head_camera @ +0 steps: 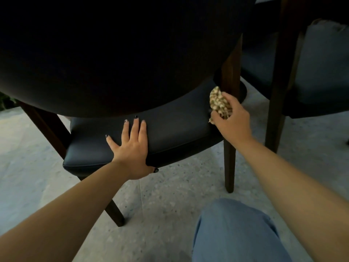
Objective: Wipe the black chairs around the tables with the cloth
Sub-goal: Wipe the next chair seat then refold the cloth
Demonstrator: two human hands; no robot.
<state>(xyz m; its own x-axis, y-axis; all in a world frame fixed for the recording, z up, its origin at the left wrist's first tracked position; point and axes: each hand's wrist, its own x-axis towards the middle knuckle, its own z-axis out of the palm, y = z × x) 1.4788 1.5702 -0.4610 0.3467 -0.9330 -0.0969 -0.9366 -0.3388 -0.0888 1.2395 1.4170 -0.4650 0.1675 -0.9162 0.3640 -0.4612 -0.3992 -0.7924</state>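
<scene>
A black padded chair (179, 129) with dark wooden legs fills the middle of the view, seen from behind, its curved backrest (113, 53) looming large at the top. My left hand (130, 148) lies flat on the rear of the seat cushion, fingers straight and the thumb hooked under the seat's edge. My right hand (232, 120) grips a bunched beige patterned cloth (219, 103) against the seat's right rear corner, beside the wooden back post (231, 72).
A second black chair (311, 72) with wooden legs stands close on the right. The floor (170, 195) is pale speckled terrazzo. My knee in blue jeans (236, 233) is at the bottom right. Some greenery shows at the far left edge.
</scene>
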